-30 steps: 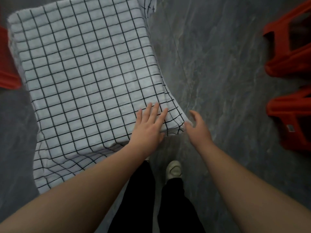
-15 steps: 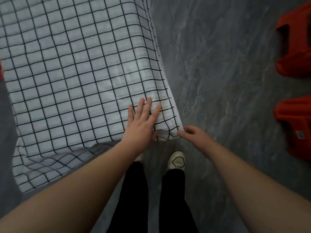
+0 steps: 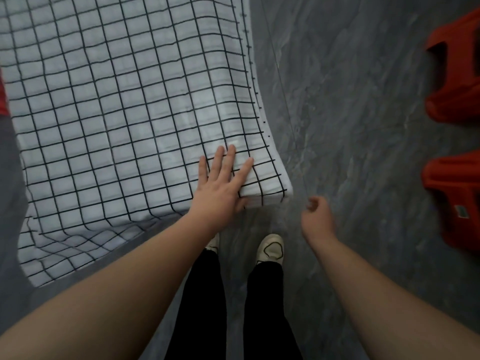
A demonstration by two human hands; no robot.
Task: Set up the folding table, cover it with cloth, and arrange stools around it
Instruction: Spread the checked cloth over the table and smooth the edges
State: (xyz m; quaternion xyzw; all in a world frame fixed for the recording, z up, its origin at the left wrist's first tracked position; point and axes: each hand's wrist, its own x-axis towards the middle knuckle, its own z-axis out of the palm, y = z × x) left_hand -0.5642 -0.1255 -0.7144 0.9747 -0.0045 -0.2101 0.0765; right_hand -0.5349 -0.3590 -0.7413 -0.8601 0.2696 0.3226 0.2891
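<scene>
A white cloth with a black grid (image 3: pixel 124 100) covers the table, which is fully hidden under it. The cloth hangs over the near edge at the lower left. My left hand (image 3: pixel 220 185) lies flat on the cloth near the table's near right corner, fingers spread. My right hand (image 3: pixel 315 216) hovers over the floor just right of that corner, fingers loosely curled, holding nothing. Two red plastic stools stand at the right, one farther (image 3: pixel 457 74) and one nearer (image 3: pixel 454 198).
The floor (image 3: pixel 350 126) is grey marbled tile. A sliver of another red stool (image 3: pixel 2 97) shows at the left edge behind the cloth. My legs in black trousers and my white shoes (image 3: pixel 270 246) stand just below the table corner.
My right hand has let go of the cloth's corner and pulled back to the right. The view has moved closer to the table. My left hand stays flat on the cloth.
</scene>
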